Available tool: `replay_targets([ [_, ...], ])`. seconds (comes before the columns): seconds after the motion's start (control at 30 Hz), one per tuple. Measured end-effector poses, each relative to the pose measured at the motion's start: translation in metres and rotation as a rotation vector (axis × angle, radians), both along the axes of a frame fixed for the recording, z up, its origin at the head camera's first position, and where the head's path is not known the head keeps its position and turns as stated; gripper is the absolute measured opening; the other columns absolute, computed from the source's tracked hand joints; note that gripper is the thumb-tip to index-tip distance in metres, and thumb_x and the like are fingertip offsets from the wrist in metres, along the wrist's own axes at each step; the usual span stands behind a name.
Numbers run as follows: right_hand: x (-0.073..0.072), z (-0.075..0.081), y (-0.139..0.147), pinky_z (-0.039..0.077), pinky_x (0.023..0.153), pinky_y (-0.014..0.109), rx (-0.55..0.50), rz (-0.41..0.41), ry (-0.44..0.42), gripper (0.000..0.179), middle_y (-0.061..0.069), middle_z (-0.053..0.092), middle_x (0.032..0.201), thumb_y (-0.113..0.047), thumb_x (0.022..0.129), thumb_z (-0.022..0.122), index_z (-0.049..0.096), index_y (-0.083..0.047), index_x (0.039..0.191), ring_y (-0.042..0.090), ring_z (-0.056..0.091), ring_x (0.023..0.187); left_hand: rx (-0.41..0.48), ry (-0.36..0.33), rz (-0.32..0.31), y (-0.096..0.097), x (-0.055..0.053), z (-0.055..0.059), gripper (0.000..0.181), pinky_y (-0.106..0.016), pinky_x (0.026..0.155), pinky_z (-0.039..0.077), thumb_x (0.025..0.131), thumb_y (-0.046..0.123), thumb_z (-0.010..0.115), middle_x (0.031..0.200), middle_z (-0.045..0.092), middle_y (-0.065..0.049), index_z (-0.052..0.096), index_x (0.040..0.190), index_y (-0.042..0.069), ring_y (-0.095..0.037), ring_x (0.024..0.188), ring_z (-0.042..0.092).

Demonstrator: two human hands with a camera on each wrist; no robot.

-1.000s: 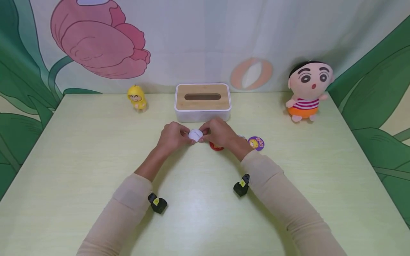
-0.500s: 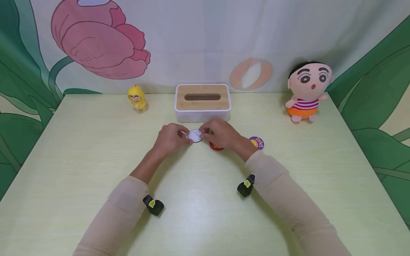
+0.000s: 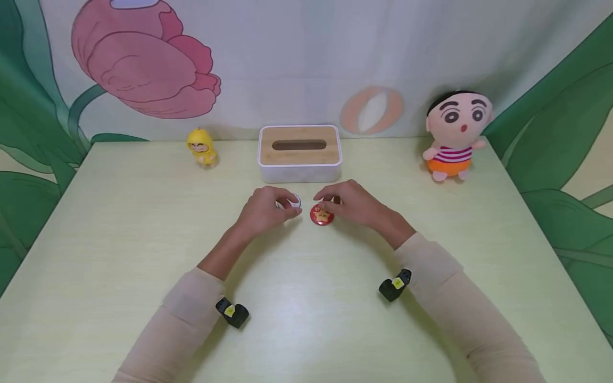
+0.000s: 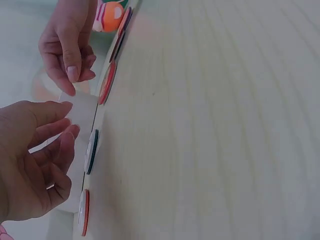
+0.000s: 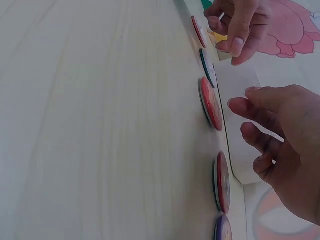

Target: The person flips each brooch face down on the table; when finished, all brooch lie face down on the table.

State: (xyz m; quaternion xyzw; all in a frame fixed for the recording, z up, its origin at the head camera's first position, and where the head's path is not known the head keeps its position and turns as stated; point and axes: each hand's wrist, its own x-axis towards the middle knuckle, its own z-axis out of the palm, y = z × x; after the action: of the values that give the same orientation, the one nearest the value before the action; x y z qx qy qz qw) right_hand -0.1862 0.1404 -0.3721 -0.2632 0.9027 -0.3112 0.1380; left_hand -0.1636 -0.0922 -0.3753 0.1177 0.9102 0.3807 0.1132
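My left hand [image 3: 269, 210] hovers with loosely bent fingers over a round badge [image 3: 297, 201], white face up and mostly covered by the fingers. In the left wrist view, a gap shows between this hand's fingertips and the dark-edged white badge [image 4: 92, 151]. To the right, my right hand [image 3: 356, 204] is spread beside a red round badge [image 3: 322, 216] with a yellow cartoon figure, thumb overlapping its top edge. The right wrist view shows those fingers above the red badge [image 5: 211, 103], holding nothing. Another badge with a red edge [image 4: 84, 212] lies beyond the left hand.
A white tissue box [image 3: 300, 173] with a wooden lid stands just behind the hands. At the back are a small yellow-hooded figurine [image 3: 201, 148] and a plush doll [image 3: 452, 135]. A red-edged badge [image 5: 223, 182] and a purple-edged badge [image 5: 223, 229] lie to the right.
My right hand has let go of the white badge and moved right to the red badge. My left hand has released it too, staying over it. The purple badge is now hidden in the head view.
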Motion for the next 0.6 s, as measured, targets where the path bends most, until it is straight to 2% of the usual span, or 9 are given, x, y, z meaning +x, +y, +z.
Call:
replay_targets([
  [0.1, 0.000, 0.000, 0.005, 0.049, 0.072, 0.026, -0.006, -0.018, -0.017, 0.025, 0.009, 0.076, 0.096, -0.013, 0.098, 0.067, 0.073, -0.005, 0.120, 0.018, 0.061, 0.081, 0.022, 0.010, -0.010, 0.002, 0.000, -0.002, 0.023, -0.024, 0.061, 0.045, 0.091, 0.027, 0.073, 0.091, 0.075, -0.008, 0.078, 0.107, 0.011, -0.015, 0.070, 0.062],
  [0.33, 0.004, -0.003, 0.019, 0.045, 0.059, 0.024, -0.031, -0.047, -0.041, 0.024, 0.010, 0.073, 0.096, -0.012, 0.097, 0.066, 0.073, -0.004, 0.119, 0.014, 0.054, 0.059, 0.077, 0.001, -0.070, 0.009, -0.003, -0.009, 0.023, -0.022, 0.059, 0.045, 0.089, 0.019, 0.074, 0.089, 0.074, -0.010, 0.077, 0.107, 0.006, -0.010, 0.062, 0.057],
  [0.43, 0.004, -0.005, 0.023, 0.045, 0.060, 0.024, -0.027, -0.053, -0.024, 0.024, 0.010, 0.074, 0.100, -0.012, 0.096, 0.069, 0.073, -0.004, 0.118, 0.014, 0.055, 0.062, 0.071, -0.009, -0.083, 0.014, -0.003, -0.009, 0.024, -0.021, 0.059, 0.044, 0.088, 0.016, 0.075, 0.089, 0.074, -0.010, 0.076, 0.109, 0.005, -0.010, 0.062, 0.056],
  [0.6, 0.005, -0.006, 0.026, 0.051, 0.070, 0.027, 0.025, -0.059, -0.015, 0.032, 0.011, 0.074, 0.110, -0.015, 0.092, 0.075, 0.071, -0.003, 0.121, 0.018, 0.060, 0.077, 0.040, -0.033, -0.089, 0.020, -0.005, -0.011, 0.028, -0.021, 0.061, 0.045, 0.086, 0.016, 0.077, 0.092, 0.075, -0.010, 0.075, 0.112, 0.006, -0.012, 0.067, 0.059],
])
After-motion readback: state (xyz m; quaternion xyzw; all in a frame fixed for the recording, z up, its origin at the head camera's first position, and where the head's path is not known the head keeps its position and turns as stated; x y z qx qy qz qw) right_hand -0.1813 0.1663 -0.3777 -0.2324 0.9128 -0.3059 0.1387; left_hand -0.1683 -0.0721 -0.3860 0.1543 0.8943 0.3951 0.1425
